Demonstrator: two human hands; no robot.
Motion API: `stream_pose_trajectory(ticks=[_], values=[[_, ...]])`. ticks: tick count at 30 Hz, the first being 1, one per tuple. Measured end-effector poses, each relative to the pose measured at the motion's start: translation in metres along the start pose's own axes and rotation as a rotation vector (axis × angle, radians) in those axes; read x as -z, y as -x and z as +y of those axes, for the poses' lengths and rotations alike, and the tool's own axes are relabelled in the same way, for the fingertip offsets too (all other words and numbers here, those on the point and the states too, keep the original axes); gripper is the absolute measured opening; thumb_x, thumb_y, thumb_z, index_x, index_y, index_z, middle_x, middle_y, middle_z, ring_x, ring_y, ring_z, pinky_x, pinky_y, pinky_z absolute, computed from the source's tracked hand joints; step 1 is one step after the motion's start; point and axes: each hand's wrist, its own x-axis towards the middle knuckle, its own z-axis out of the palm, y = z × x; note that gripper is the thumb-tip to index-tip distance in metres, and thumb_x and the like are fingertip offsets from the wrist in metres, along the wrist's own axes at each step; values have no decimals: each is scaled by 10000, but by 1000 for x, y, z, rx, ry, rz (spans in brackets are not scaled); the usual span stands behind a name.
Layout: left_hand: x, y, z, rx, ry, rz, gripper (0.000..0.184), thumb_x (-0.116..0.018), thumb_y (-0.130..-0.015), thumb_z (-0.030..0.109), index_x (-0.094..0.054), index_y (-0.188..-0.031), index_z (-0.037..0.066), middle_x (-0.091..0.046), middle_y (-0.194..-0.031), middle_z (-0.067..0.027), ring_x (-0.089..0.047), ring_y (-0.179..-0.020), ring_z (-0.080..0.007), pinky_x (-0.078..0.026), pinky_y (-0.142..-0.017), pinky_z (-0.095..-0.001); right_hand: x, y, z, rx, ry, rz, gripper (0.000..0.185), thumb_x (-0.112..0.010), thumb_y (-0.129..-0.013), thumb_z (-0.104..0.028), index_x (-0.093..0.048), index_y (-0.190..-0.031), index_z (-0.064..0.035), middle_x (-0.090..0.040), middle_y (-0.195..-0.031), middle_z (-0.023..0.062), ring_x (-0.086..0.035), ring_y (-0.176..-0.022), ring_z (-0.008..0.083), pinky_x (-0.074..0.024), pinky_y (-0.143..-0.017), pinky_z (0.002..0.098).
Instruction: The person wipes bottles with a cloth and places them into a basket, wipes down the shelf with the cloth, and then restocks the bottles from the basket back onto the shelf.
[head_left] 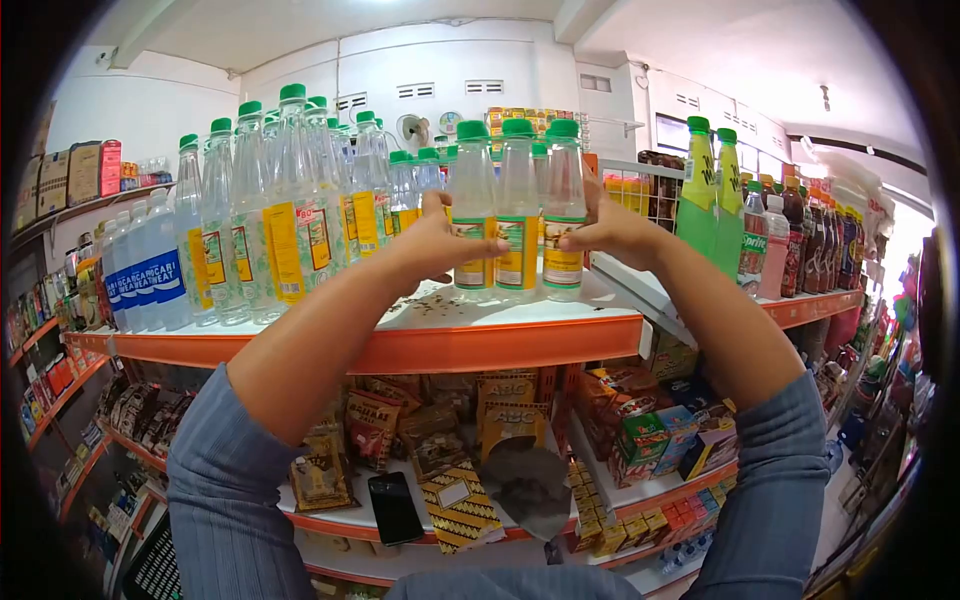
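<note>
Three clear bottles with green caps and yellow labels stand side by side near the shelf's front edge: a left bottle (473,190), a middle bottle (516,195) and a right bottle (563,195). My left hand (432,242) grips the left bottle from its outer side, the thumb lying across its label toward the middle one. From the opposite side my right hand (612,228) grips the right bottle, thumb on its label and fingers behind. The middle bottle is held between the other two. Their bases appear at the white shelf top (600,300); I cannot tell whether they touch it.
Similar green-capped bottles (290,200) crowd the left, beside blue-labelled water bottles (160,270). Dark specks (440,308) lie on the shelf. Green soda bottles (698,190) stand right, past a wire rack (660,190). Below are snack packets (510,405) and a phone (395,508).
</note>
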Motion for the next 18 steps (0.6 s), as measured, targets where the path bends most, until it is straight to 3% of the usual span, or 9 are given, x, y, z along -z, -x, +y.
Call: stream_pose_trajectory(ticks=[2,4,6,7,9,11,12,16,18], values=[[6,-6,-4,-10,25,-30,1125,-795,-646,410,-22,-1364,16,-482,-1226,-222,-477,-1153,-339,-445,-872,-470,4,2,0,-64,-163,-122,1030,-758,-591,-62,-140,-1409,-166,-359,-1370,66,-361,-1262,217,-300,-1047,376],[11,-11,-9,-19,50,-52,1133,-797,-647,398,-11,-1373,27,-467,-1245,-223,-455,-1179,-335,-421,-907,-476,3,-1,2,-43,-157,-148,1035,-757,-597,-64,-128,-1413,-168,-369,-1359,73,-368,-1257,225,-312,-1039,384],[14,-17,-15,-16,125,-211,1225,-819,-606,411,53,-1394,64,-261,-1385,-251,-283,-1301,-347,-270,-1023,-529,-2,0,-1,-21,-149,-172,1040,-756,-603,-66,-116,-1417,-169,-380,-1348,81,-376,-1251,232,-324,-1031,391],[15,-20,-17,-17,127,-209,1225,-819,-606,411,53,-1394,64,-261,-1385,-251,-283,-1301,-347,-270,-1023,-529,-8,5,-6,-72,-155,-122,1060,-771,-596,-74,-109,-1418,-169,-390,-1339,87,-380,-1247,245,-343,-1013,406],[20,-27,-22,-29,170,-491,1279,-827,-598,386,129,-1407,127,-136,-1450,-206,-169,-1345,-346,-203,-1044,-558,-14,8,-6,-119,-157,-72,1080,-786,-589,-82,-102,-1419,-168,-400,-1329,92,-385,-1243,257,-362,-996,422],[20,-43,-30,-49,185,-549,1288,-831,-594,379,139,-1407,139,-117,-1459,-187,-150,-1351,-343,-186,-1048,-563,-16,7,3,-268,16,57,1132,-816,-562,-68,-87,-1422,-165,-420,-1307,110,-408,-1223,277,-398,-957,437],[19,-44,-29,-68,199,-609,1297,-836,-589,371,148,-1406,151,-98,-1469,-168,-131,-1357,-341,-169,-1052,-567,-19,10,5,-256,-1,60,1188,-831,-558,-83,-33,-1431,-196,-442,-1286,125,-462,-1167,250,-435,-870,407],[8,-32,-21,-44,202,-460,1290,-839,-588,333,139,-1409,152,-169,-1445,-183,-207,-1332,-347,-238,-1025,-564,-22,10,7,-263,-28,66,1158,-826,-558,-67,-65,-1422,-195,-453,-1276,116,-475,-1156,247,-434,-877,407],[3,-25,-12,1,137,-304,1180,-812,-640,253,66,-1416,112,-382,-1343,-170,-378,-1246,-284,-347,-1000,-445,-20,8,11,-229,1,97,1101,-816,-567,-58,-118,-1412,-160,-490,-1240,102,-512,-1111,241,-439,-871,404]])
